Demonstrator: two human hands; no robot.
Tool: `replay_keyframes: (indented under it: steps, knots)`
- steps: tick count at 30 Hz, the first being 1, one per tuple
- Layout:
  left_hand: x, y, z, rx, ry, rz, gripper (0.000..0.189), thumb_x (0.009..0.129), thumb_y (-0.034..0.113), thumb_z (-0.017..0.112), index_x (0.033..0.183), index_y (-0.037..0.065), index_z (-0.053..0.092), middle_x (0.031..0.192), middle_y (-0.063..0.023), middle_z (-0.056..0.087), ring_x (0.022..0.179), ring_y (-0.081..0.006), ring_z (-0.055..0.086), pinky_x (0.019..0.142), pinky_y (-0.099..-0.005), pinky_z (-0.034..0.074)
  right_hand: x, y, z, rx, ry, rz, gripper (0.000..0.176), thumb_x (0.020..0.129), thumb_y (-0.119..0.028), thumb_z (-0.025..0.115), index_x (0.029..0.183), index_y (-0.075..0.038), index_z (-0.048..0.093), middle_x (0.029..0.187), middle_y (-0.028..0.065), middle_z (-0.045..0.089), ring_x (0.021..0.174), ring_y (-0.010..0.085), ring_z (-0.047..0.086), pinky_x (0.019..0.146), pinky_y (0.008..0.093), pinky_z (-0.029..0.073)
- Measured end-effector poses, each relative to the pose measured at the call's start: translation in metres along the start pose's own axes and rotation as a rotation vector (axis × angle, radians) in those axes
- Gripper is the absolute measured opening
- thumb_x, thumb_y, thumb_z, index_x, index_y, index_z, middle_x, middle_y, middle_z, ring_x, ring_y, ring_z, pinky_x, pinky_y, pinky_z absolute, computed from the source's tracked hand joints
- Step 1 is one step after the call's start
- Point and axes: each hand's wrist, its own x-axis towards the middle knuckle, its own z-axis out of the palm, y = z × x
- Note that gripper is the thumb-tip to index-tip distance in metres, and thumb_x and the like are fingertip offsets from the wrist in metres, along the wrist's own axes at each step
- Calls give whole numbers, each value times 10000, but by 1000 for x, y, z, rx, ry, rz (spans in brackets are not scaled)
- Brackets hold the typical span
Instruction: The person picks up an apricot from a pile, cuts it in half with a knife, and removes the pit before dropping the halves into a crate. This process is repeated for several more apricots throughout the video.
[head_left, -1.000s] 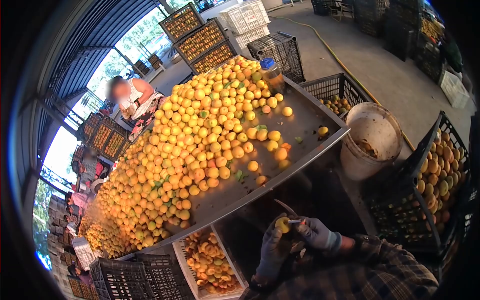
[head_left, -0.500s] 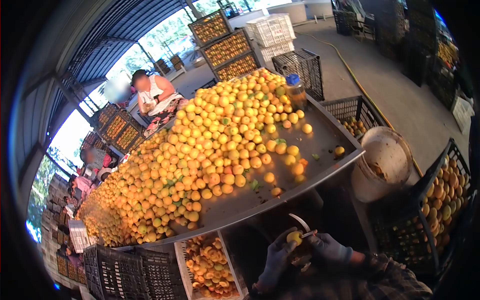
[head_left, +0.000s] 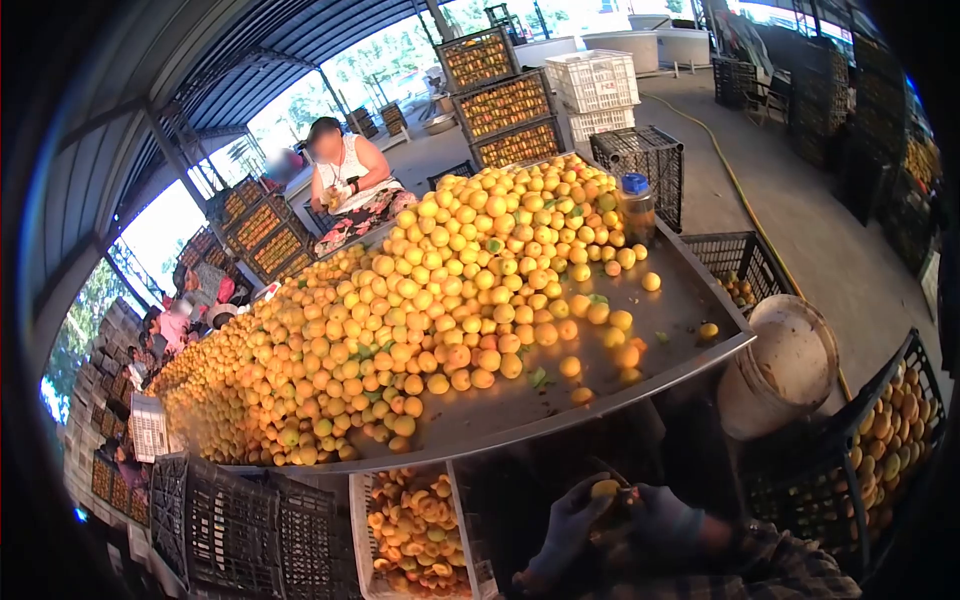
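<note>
Your head has lifted: the worktop (head_left: 520, 412) and its pile (head_left: 440, 290) now sit lower in view, and the person (head_left: 345, 175) opposite has moved toward the middle. Your left hand (head_left: 568, 525), holding the fruit (head_left: 604, 488), and right hand (head_left: 665, 520) have drawn closer together; the curved blade no longer shows.

Hard daylight floods in from ten to one o'clock, blown out white. At six o'clock, left hand (head_left: 565, 525), right hand (head_left: 668, 520) and fruit (head_left: 605, 488) sit shadowed, blurry. Fisheye bends edges; black vignette.
</note>
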Motion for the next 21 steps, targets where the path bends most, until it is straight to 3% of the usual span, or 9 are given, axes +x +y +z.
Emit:
replay_keyframes:
  steps: [2,5,9,11,12,14,15,17,21]
  knots:
    - [2,-1,-1,35,7,12,400,927,66,647,1301,-29,543,1189,-117,632,1070,-166,612,971,-306,492,3,10,16,762,-14,-51,439,1008,-393,506,1129,19,595,977,86,683,885,172,660,778,322,545]
    - [2,-3,1,-58,42,19,394,930,72,644,1298,-28,545,1191,-106,633,1070,-160,609,966,-300,491,10,5,15,1113,-131,127,452,1007,-389,511,1154,32,586,1000,64,671,898,165,657,799,311,541]
    - [5,-5,8,-30,82,62,377,935,74,638,1291,-19,554,1188,-93,636,1066,-153,608,960,-284,488,20,22,29,1140,-82,132,460,1011,-402,500,1182,17,583,956,90,678,906,154,648,805,314,535]
    - [5,-11,10,0,88,74,366,938,77,635,1285,-15,559,1186,-90,638,1067,-150,607,959,-280,486,30,46,40,505,210,-202,386,990,-384,530,1112,-23,590,907,131,693,829,205,687,730,360,550]
    - [6,-14,10,15,105,80,349,942,78,630,1272,-14,568,1180,-87,640,1062,-147,606,954,-278,486,24,36,33,507,214,-198,386,990,-384,530,1112,-23,590,907,131,693,829,205,687,730,360,550]
    - [8,-19,12,34,116,87,331,945,78,625,1260,-13,576,1174,-83,643,1058,-144,606,950,-275,487,13,10,11,-331,214,-40,320,939,-358,573,1012,-47,564,888,170,692,734,316,691,637,419,543]
    - [7,-21,13,-40,148,56,316,948,82,621,1246,-17,584,1167,-86,647,1033,-147,618,937,-275,498,14,13,8,-327,218,-37,320,939,-358,573,1012,-47,564,888,170,692,734,316,691,637,419,543]
    - [8,-26,13,-112,180,16,302,951,86,617,1232,-22,592,1161,-90,651,1008,-150,629,925,-274,509,20,24,5,-509,308,-310,308,888,-340,598,953,-48,525,900,173,693,685,394,656,581,453,526]
    - [8,-29,5,-170,160,55,301,997,150,533,1250,-8,575,1194,-91,628,1079,-176,600,993,-323,470,26,7,2,-516,437,-271,315,925,-355,576,951,-43,550,913,179,691,703,408,651,589,443,525]
